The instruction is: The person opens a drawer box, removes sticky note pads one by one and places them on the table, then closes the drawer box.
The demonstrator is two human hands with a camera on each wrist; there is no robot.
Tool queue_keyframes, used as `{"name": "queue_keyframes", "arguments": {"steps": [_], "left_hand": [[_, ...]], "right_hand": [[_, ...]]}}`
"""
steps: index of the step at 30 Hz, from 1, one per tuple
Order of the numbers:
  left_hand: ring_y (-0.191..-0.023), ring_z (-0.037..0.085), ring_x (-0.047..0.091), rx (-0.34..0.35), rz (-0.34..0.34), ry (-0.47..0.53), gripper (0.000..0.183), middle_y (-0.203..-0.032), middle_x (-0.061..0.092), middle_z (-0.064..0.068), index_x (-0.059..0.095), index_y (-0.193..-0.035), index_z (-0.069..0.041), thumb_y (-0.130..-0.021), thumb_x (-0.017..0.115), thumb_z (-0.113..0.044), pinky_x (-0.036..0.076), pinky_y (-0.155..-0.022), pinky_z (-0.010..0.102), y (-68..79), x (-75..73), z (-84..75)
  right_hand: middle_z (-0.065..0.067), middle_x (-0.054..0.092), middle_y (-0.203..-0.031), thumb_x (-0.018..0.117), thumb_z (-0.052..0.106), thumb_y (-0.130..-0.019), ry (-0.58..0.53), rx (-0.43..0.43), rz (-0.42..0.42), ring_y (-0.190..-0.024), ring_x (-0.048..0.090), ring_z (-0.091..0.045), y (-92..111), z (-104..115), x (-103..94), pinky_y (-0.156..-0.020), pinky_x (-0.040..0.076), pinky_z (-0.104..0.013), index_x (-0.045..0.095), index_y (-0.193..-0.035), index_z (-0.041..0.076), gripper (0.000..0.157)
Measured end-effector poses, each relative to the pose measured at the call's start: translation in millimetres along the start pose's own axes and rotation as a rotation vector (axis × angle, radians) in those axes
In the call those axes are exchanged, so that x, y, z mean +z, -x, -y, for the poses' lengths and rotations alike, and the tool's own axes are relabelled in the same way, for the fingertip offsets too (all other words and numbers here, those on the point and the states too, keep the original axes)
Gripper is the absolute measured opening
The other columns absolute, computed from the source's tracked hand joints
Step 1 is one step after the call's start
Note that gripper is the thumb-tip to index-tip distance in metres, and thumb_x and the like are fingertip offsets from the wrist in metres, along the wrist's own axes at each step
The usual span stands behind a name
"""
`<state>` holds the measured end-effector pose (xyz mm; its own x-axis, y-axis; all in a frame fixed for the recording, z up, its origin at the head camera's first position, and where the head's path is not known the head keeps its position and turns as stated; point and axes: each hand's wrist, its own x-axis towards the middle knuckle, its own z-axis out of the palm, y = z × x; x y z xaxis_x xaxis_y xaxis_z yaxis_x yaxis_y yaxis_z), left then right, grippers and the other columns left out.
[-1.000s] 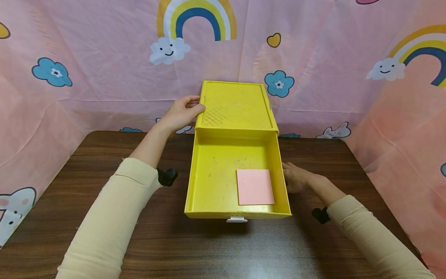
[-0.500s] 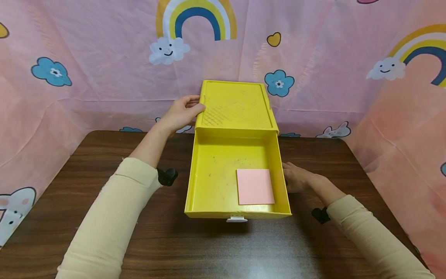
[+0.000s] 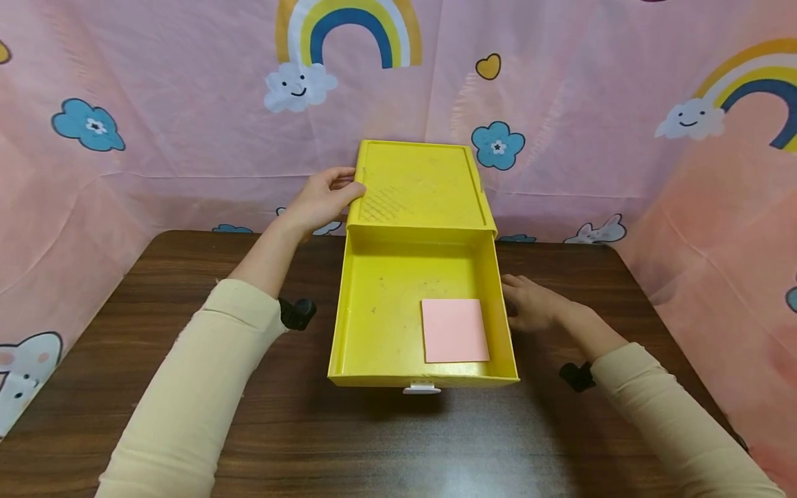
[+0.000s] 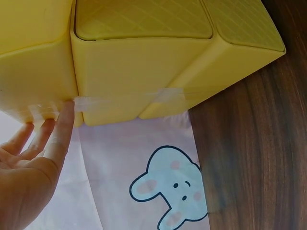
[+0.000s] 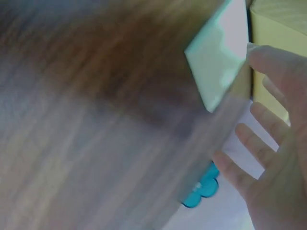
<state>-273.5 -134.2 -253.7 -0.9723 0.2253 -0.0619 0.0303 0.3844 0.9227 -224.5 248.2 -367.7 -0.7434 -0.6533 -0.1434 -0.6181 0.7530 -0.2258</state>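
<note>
Left fingers (image 4: 58, 138) straight on yellow box (image 3: 423, 183) edge | right fingers (image 5: 255, 144) spread near green pad (image 5: 219, 57) | table (image 3: 582, 273) rightward

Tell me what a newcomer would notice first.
Probably the open yellow drawer near the head view's middle, with a pink paper square in its near right part. Next, perhaps, a rainbow print on the pink backdrop behind, and the left hand on the left side of the yellow cabinet.

The yellow drawer (image 3: 386, 332) lies open from above; its walls (image 3: 496, 304) bar the sides, the yellow cabinet (image 3: 426, 183) the rear.
</note>
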Motion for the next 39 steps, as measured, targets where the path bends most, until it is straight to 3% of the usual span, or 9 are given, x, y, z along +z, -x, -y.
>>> {"name": "queue_keyframes", "arguments": {"steps": [7, 14, 22, 39], "left_hand": [[-0.115, 0.023, 0.052, 0.006, -0.001, -0.004, 0.061, -0.141, 0.04, 0.007, 0.029, -0.145, -0.013, -0.092, 0.051, -0.034, 0.051, -0.087, 0.038, 0.7, -0.3, -0.1], [-0.117, 0.023, 0.051, 0.005, -0.005, -0.008, 0.061, -0.141, 0.04, 0.008, 0.03, -0.144, -0.012, -0.092, 0.051, -0.034, 0.052, -0.086, 0.037, -0.3, 0.7, 0.6], [-0.117, 0.023, 0.051, 0.002, -0.006, -0.014, 0.061, -0.141, 0.039, 0.008, 0.029, -0.144, -0.012, -0.092, 0.05, -0.034, 0.052, -0.086, 0.037, -0.2, 0.6, 0.1], [-0.119, 0.022, 0.05, 0.005, -0.005, -0.009, 0.061, -0.141, 0.04, 0.008, 0.029, -0.145, -0.012, -0.092, 0.05, -0.034, 0.052, -0.085, 0.036, -0.2, 0.7, 0.7]], "right_hand": [[-0.011, 0.047, -0.132, 0.065, 0.022, -0.085, 0.031, -0.022, -0.108, -0.121, 0.042, -0.032, 9.7, 6.7, -32.3, -0.097, 0.041, -0.051, 0.05, -0.13, 0.01, 0.049], [-0.01, 0.052, -0.125, 0.069, 0.019, -0.081, 0.114, -0.114, -0.218, -0.116, 0.047, -0.03, 19.4, 18.5, -64.3, -0.098, 0.04, -0.05, 0.055, -0.124, 0.008, 0.047], [-0.007, 0.054, -0.121, 0.07, 0.02, -0.079, 0.195, -0.172, -0.278, -0.107, 0.052, -0.028, 32.3, 32.8, -87.8, -0.086, 0.047, -0.047, 0.056, -0.123, 0.011, 0.047], [-0.007, 0.053, -0.123, 0.074, 0.027, -0.075, 0.34, -0.194, -0.339, -0.11, 0.05, -0.029, 40.7, 62.0, -119.1, -0.088, 0.046, -0.049, 0.058, -0.121, 0.012, 0.051]]}}
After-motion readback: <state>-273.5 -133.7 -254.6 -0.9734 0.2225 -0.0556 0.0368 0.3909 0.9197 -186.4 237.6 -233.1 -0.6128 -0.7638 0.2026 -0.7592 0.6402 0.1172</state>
